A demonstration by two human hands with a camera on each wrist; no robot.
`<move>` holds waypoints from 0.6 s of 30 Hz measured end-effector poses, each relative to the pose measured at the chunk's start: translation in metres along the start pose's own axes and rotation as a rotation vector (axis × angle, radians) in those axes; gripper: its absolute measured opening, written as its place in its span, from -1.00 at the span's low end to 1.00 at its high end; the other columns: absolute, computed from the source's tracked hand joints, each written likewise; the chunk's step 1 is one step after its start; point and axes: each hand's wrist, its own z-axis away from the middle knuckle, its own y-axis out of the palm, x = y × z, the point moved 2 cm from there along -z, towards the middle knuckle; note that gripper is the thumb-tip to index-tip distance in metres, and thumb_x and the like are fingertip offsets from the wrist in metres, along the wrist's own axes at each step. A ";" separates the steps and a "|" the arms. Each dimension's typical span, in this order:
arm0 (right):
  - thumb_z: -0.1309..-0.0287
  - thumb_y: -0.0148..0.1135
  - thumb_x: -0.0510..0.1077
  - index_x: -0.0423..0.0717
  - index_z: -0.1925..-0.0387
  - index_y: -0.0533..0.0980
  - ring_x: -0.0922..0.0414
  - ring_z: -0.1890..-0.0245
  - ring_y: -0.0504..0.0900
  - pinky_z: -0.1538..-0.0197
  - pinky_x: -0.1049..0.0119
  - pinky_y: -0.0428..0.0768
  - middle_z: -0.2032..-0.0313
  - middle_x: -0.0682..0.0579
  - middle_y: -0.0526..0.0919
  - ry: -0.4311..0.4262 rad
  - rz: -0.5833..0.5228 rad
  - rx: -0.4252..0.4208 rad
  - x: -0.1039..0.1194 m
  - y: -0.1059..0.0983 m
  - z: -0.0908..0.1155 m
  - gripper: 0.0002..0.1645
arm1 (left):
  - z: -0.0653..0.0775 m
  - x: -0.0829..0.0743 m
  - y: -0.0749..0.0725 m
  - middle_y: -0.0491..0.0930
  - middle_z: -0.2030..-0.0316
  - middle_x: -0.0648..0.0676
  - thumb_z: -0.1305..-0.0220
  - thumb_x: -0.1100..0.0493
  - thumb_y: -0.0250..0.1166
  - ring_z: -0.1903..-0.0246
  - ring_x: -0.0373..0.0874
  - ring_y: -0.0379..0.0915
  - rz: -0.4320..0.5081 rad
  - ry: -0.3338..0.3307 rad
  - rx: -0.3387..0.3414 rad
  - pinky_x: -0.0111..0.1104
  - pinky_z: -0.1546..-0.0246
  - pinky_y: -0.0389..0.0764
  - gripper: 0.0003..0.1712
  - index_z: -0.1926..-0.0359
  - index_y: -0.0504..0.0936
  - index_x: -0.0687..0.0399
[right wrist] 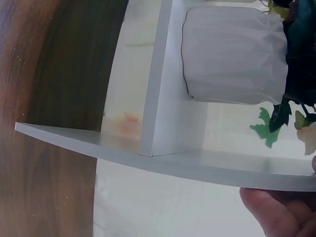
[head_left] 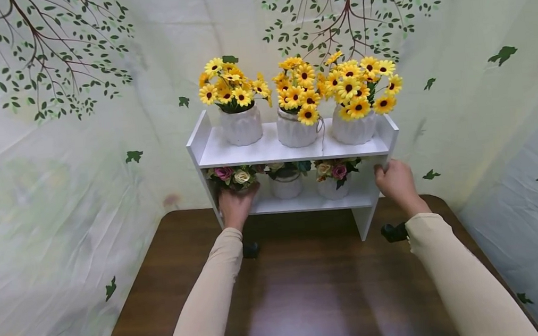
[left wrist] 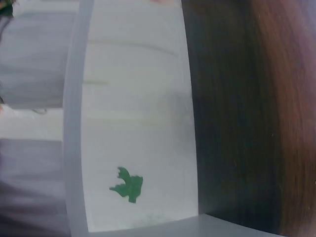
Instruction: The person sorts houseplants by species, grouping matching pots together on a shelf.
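Note:
A white two-tier shelf (head_left: 296,149) stands on the table. On its lower board, a white flower pot with pink and cream roses (head_left: 233,176) sits at the left end. My left hand (head_left: 238,205) grips this pot from the front and hides most of it in the head view. The left wrist view shows the pot's ribbed side (left wrist: 32,185) without the hand. At the other end, my right hand (head_left: 396,181) holds the right side panel (right wrist: 212,178) by its front edge, the thumb (right wrist: 264,210) on the outer face.
Several white pots of yellow sunflowers (head_left: 296,128) line the upper board. Two more flower pots, one in the middle (head_left: 286,186) and one to the right (head_left: 333,189), share the lower board. The brown table (head_left: 308,287) reaches back to a leaf-patterned cloth backdrop (head_left: 158,55).

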 end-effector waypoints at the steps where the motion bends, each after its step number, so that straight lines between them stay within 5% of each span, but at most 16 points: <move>1: -0.36 -0.06 -0.18 -0.19 0.65 0.31 -0.01 0.60 0.41 0.54 0.28 0.31 0.68 -0.06 0.42 -0.001 0.001 -0.007 0.001 0.001 0.000 -0.59 | -0.003 0.002 0.000 0.59 -0.08 0.39 0.05 -0.24 0.50 -0.13 0.28 0.51 0.000 -0.013 0.020 0.07 -0.17 0.51 -0.01 -0.24 0.40 0.31; 9: -0.34 -0.03 -0.20 -0.18 0.65 0.33 -0.06 0.57 0.45 0.52 0.26 0.34 0.62 -0.14 0.48 -0.006 0.013 -0.010 0.004 0.011 0.008 -0.60 | -0.014 0.020 0.002 0.47 -0.28 0.29 -0.04 -0.22 0.48 -0.31 0.16 0.40 0.033 -0.078 0.081 -0.03 -0.33 0.43 0.14 -0.47 0.12 0.17; 14: -0.33 -0.02 -0.17 -0.25 0.55 0.36 -0.05 0.57 0.41 0.53 0.25 0.31 0.59 -0.17 0.47 -0.002 -0.008 0.011 -0.002 0.008 0.013 -0.67 | 0.004 0.014 0.001 0.45 -0.23 0.38 -0.10 -0.10 0.45 -0.24 0.26 0.42 0.014 -0.072 0.094 0.03 -0.26 0.46 0.04 -0.43 0.14 0.29; 16: -0.36 -0.03 -0.15 -0.36 0.29 0.46 -0.10 0.46 0.54 0.47 0.23 0.46 0.40 -0.29 0.60 -0.004 -0.056 0.080 -0.007 0.005 0.017 -0.70 | 0.020 0.011 -0.005 0.43 -0.23 0.42 -0.12 -0.02 0.43 -0.23 0.30 0.40 -0.010 -0.051 0.093 0.06 -0.26 0.44 -0.01 -0.40 0.16 0.35; 18: -0.42 -0.05 -0.09 -0.41 -0.14 0.37 -0.23 0.23 0.67 0.29 0.10 0.66 0.07 -0.42 0.63 0.012 -0.120 0.189 -0.014 0.000 0.023 -0.52 | 0.037 0.010 -0.015 0.43 -0.22 0.45 -0.14 0.08 0.41 -0.23 0.33 0.39 -0.013 0.000 0.097 0.07 -0.27 0.44 -0.10 -0.37 0.21 0.40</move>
